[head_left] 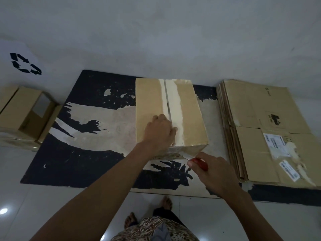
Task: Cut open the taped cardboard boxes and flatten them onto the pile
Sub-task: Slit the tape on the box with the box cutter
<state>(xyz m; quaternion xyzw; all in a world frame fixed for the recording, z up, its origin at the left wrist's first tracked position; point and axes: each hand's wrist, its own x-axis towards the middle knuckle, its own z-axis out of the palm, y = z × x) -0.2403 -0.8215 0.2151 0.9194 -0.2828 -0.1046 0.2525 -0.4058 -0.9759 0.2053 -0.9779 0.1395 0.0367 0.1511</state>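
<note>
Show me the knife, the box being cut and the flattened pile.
knife [199,163]: head view, red handle in the right hand.
box [191,119]: head view, bare top right of the tape.
flattened pile [250,108]: head view, top sheet.

A black recycling sign [25,63] of three chasing arrows stands on a white sheet left of the pile of flattened boxes [265,129], well apart from it. On the pile's top sheet, a small round mark and a short printed word [267,92] sit near the far edge (too small to read). Nearer the middle is a dark printed logo [275,119], its lettering unreadable. Two white shipping labels [276,145] [289,170] lie on the pile's near part, with fine print and barcodes that cannot be made out.
</note>
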